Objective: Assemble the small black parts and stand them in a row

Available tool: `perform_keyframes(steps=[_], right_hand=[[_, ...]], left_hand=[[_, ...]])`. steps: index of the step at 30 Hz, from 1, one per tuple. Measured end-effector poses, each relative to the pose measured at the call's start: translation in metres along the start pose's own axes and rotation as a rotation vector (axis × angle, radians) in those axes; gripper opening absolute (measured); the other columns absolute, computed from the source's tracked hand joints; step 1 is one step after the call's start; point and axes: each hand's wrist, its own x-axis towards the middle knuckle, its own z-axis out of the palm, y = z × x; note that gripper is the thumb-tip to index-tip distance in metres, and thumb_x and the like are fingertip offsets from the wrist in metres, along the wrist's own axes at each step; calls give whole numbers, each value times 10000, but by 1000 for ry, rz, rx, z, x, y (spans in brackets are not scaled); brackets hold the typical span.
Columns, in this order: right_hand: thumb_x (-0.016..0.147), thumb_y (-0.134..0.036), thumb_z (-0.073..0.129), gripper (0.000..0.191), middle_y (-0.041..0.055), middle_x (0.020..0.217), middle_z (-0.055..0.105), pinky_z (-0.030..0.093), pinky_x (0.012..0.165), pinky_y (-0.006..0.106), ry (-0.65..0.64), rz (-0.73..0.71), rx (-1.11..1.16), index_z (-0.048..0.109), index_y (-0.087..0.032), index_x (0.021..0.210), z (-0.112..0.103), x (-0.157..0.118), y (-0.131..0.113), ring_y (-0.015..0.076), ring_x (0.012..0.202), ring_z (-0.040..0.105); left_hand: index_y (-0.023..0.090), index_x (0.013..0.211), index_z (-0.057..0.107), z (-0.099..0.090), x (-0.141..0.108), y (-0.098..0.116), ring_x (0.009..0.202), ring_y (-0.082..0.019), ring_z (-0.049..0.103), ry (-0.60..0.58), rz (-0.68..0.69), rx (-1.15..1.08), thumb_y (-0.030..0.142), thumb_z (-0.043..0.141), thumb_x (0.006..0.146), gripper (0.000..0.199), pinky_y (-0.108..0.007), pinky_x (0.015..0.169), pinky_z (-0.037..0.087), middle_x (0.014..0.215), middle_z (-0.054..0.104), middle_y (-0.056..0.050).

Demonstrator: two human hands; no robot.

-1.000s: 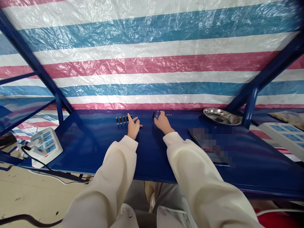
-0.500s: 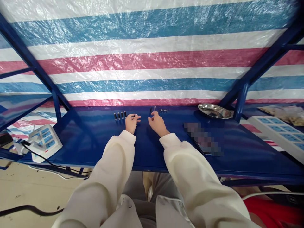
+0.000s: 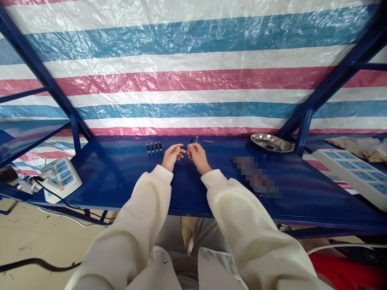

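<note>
My left hand (image 3: 172, 156) pinches a small black tube (image 3: 182, 147) that lies level and points to the right. Close beside it, my right hand (image 3: 198, 157) has its thumb and finger closed at the tube's right end; whatever is between them is too small to make out. Just behind the right hand are a thin black piece (image 3: 192, 140) and a clear slender piece (image 3: 196, 139). Several small metal coils, like springs (image 3: 208, 141), lie in a row to their right. Left of my hands stands a row of several short black cylinders (image 3: 152, 147) with pale ends.
The blue table (image 3: 127, 185) carries a shiny metal dish (image 3: 271, 143) at the back right and a blurred-out flat object (image 3: 255, 177) nearer me. White power strips (image 3: 62, 181) sit at both sides. A striped plastic sheet (image 3: 187, 80) hangs behind.
My right hand has come back from the clear piece and turned in toward my left hand. The two hands now meet at the black tube, and the view has shifted slightly.
</note>
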Motion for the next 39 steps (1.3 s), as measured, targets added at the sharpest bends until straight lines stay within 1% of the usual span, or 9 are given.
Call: perform_keyframes(steps=[4, 8, 11, 13, 17, 23, 30, 35, 39], right_hand=[[693, -511, 599, 334, -78, 502, 478, 337, 403, 206, 28, 69, 113, 489, -203, 760, -1, 1, -2, 72, 409, 412], [643, -488, 655, 342, -86, 483, 478, 325, 393, 203, 79, 75, 192, 488, -205, 735, -2, 2, -2, 64, 399, 402], [624, -482, 674, 345, -87, 473, 476, 324, 394, 206, 98, 64, 218, 498, -202, 719, -2, 2, -1, 60, 396, 400], [612, -485, 682, 351, -83, 466, 479, 325, 396, 210, 100, 62, 225, 507, -197, 708, -2, 3, -1, 60, 394, 401], [613, -487, 689, 351, -67, 475, 508, 346, 413, 216, 89, 40, 234, 527, -189, 706, -2, 3, 1, 68, 410, 432], [630, -480, 687, 338, -61, 481, 525, 367, 432, 222, 62, -6, 252, 535, -190, 716, 0, 1, 0, 73, 423, 451], [654, -483, 673, 327, -62, 480, 520, 363, 434, 225, 43, -52, 234, 529, -195, 712, 2, 0, -4, 75, 426, 450], [643, -484, 689, 336, -58, 477, 522, 361, 429, 224, 34, -48, 239, 540, -189, 705, 1, -1, -6, 73, 418, 447], [644, -510, 691, 361, -51, 498, 538, 337, 403, 225, 12, -10, 277, 541, -191, 724, -2, 1, -6, 71, 398, 432]], left_hand=[[126, 991, 581, 1, 0, -2, 504, -61, 541, -32, 21, 61, 384, 600, 791, 327, -185, 456, 337, 791, 685, -63], [126, 944, 581, 0, 1, -4, 475, -59, 531, 15, 73, 167, 321, 614, 775, 260, -190, 459, 372, 766, 673, -46], [131, 892, 574, 0, 2, -6, 459, -55, 513, 70, 120, 283, 270, 592, 786, 176, -197, 480, 415, 734, 649, -24], [138, 870, 561, 0, 2, -8, 468, -59, 512, 91, 148, 355, 247, 570, 798, 131, -192, 475, 416, 722, 633, -14], [170, 869, 523, 0, 0, -9, 458, -56, 486, 97, 190, 486, 225, 493, 843, 67, -195, 491, 411, 718, 610, 12], [200, 842, 484, 1, -5, -6, 563, -90, 514, 122, 198, 642, 205, 410, 880, 84, -221, 597, 416, 691, 570, 29], [204, 800, 456, 3, -7, -3, 595, -101, 492, 145, 191, 704, 233, 351, 908, 153, -226, 605, 387, 679, 519, 31], [197, 731, 423, 2, -6, -5, 595, -100, 483, 147, 216, 688, 266, 323, 923, 227, -225, 599, 384, 676, 503, 23], [194, 796, 436, 0, -4, -7, 595, -91, 491, 86, 298, 623, 238, 356, 911, 147, -226, 620, 404, 748, 541, 13]])
